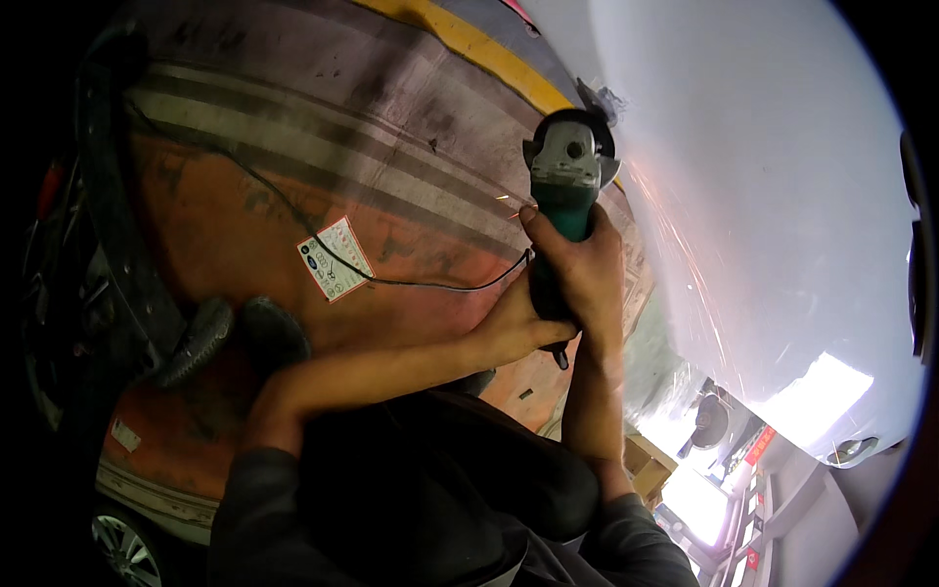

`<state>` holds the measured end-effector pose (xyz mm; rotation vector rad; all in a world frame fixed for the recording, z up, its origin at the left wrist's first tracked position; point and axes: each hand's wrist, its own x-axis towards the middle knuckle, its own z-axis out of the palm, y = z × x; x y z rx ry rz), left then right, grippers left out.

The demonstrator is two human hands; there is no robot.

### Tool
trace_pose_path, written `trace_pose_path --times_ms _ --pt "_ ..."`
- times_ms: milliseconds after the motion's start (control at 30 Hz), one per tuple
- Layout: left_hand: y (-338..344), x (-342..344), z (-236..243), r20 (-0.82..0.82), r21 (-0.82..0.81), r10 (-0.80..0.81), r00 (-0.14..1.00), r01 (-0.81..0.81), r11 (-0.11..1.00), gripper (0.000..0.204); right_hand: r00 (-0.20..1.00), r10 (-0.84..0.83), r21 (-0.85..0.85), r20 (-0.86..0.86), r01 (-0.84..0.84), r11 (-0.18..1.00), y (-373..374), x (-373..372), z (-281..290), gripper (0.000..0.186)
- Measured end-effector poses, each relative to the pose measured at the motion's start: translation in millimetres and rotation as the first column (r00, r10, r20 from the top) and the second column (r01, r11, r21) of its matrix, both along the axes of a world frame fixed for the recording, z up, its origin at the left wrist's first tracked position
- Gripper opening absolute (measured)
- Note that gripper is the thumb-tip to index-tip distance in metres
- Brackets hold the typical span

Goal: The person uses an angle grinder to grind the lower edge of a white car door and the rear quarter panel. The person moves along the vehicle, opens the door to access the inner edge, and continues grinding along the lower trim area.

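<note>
Both of my hands are wrapped round an angle grinder (565,196) with a dark green and black body and a grey metal head. My right hand (590,266) grips the body just behind the head. Lower down, my left hand (516,318) is closed round the rear end, next to the black power cord (421,287). The head and its dark guard (599,132) are up against the edge of a large white, smooth panel (763,186). Orange sparks (696,289) stream down along that panel. The contact spot of the disc is partly hidden by the head.
A small printed card (335,259) lies on the worn orange floor (235,264), with the cord running across it. A long dark curved part (122,215) stands at the left, near dark shoes (274,328). A car wheel (125,548) shows at lower left, a cardboard box (648,465) at lower right.
</note>
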<state>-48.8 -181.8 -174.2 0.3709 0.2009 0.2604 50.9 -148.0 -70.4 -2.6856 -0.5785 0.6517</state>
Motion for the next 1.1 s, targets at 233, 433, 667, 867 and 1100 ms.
trace_pose_path --times_ms 233,433,667,867,1100 --pt "-2 1 -2 -0.013 0.078 0.004 1.0 -0.003 0.997 0.088 1.0 0.01 -0.003 0.01 -0.01 1.0 -7 3 -2 0.063" --pt "10 -2 3 0.001 -0.02 0.003 1.0 -0.003 1.0 0.091 0.996 0.062 -0.002 0.06 -0.062 0.998 5 0 0 0.059" --pt "4 -2 1 -0.001 0.006 -0.021 1.0 0.021 1.0 0.091 0.997 0.052 -0.005 0.053 -0.052 0.999 2 -1 2 0.06" --pt "1 0 -8 0.018 -0.032 -0.025 1.0 0.026 0.999 0.09 0.999 0.027 -0.032 0.033 -0.026 0.999 1 1 -3 0.061" --pt "-1 -3 -2 -0.014 0.021 -0.05 0.999 0.05 0.999 0.091 0.999 0.025 0.009 0.028 -0.025 1.0 -10 0 0 0.061"
